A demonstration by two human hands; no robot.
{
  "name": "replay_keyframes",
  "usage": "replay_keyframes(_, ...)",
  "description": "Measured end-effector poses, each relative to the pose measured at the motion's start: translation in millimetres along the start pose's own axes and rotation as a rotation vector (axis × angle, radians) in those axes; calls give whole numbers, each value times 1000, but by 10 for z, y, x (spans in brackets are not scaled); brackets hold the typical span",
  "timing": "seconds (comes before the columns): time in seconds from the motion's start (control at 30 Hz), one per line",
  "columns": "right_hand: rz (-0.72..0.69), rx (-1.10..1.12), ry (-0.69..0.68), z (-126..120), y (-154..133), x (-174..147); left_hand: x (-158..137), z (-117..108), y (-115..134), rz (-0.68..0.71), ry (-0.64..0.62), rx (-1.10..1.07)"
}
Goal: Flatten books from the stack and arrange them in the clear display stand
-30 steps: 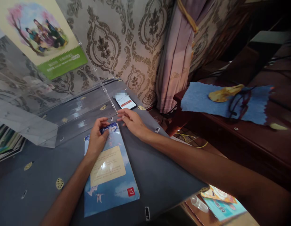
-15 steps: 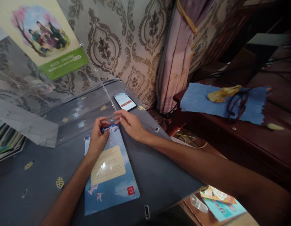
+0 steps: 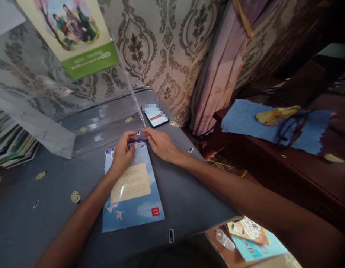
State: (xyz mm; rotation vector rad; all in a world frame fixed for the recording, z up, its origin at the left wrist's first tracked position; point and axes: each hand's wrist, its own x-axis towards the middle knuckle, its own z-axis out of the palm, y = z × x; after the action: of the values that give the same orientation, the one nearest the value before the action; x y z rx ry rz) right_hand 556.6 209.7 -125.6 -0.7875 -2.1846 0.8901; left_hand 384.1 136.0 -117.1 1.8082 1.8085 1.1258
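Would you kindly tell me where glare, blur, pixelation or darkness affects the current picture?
Head view: whitish glare on the blue booklet; head view: pixelated blocks over part of the phone; head view: blurred dark shape, apparently glasses, on the blue cloth; head view: upper right corner nearly black.

Blue book, pineapple-dotted grey tablecloth.

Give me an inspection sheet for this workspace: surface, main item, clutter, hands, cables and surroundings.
Surface: gray patterned tabletop.
Job's things: blue book, lying flat.
Clutter: phone beyond the hands; clear stand and other books at picture left.
Hands: left hand at the book's far end, right hand by its far right corner; grip unclear.
Cables: yellow cable low, beyond the tabletop's right edge.
Surroundings: patterned wall, curtain, blue cloth on a dark red table.
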Motion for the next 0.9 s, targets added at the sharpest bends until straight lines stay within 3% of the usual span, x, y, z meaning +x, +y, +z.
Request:
replay_keyframes(0.17,-42,17,11,19,36,13,-75,-21,74,174,-41,237)
replay_keyframes(0.33,-60,38,25,45,53,4,-263,-44,155,310,-180,421)
replay_keyframes(0.6,-80,36,36,62,79,0,-611,-70,265,391,-288,467)
replay_keyframes(0.9,-135,0,68,60,22,-33,-602,-74,259,398,-312,487)
